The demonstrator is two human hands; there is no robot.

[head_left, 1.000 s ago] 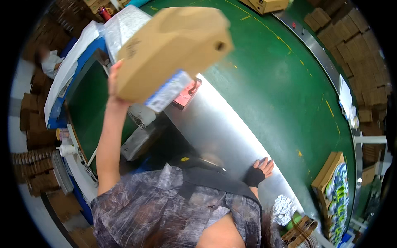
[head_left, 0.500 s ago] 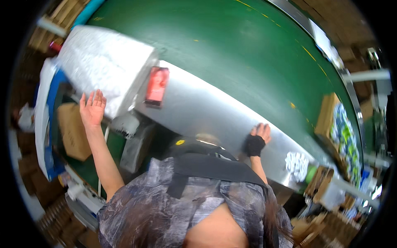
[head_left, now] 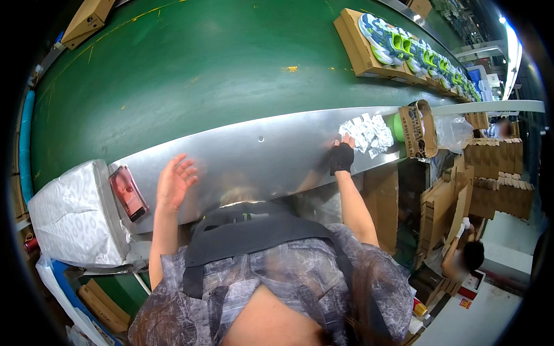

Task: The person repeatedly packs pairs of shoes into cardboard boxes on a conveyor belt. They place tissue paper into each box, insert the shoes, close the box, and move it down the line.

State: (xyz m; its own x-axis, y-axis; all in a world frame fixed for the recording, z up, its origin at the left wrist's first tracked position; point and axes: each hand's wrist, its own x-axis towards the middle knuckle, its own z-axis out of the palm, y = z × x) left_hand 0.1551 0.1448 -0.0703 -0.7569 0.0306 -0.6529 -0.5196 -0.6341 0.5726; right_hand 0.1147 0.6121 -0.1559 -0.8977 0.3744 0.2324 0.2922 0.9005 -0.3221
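Note:
My left hand (head_left: 176,181) is held over the left part of the metal ledge (head_left: 231,147), fingers apart, with nothing in it. My right hand (head_left: 342,154), in a black fingerless glove, reaches to a heap of small white packets (head_left: 369,134) on the ledge. Its fingers are stretched out, and the fingertips meet the left side of the heap. To the left of my left hand, a red phone-like thing with a dark end (head_left: 128,193) lies beside a thick stack wrapped in white patterned sheeting (head_left: 78,213).
A green conveyor belt (head_left: 231,69) runs beyond the ledge. Open cartons of blue, white and green shoes (head_left: 392,46) stand on it at the far right. A small carton (head_left: 418,130) and a green roll (head_left: 395,127) flank the packets. Another person (head_left: 461,256) is at the lower right.
The view has swung to the right. My left hand has gone from beside the wrapped stack to over the ledge. My right hand has slid along the ledge to the white packets.

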